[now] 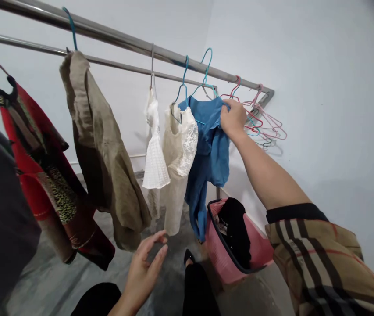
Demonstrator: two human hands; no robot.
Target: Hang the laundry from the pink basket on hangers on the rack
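My right hand is closed on the shoulder of a blue garment, which hangs from a turquoise hanger hooked over the metal rail. Low in front of me, my left hand has its fingers apart and holds nothing. Just above it hangs the hem of a cream lace top, on a blue hanger beside the blue garment. Farther left are a small white garment and an olive-brown garment, whose lower end comes near my left hand.
A metal rail runs across the top, with a thinner bar behind it. Several bare hangers hang at its right end by the wall. A pink basket with dark clothes stands on the floor. A red patterned garment hangs at left.
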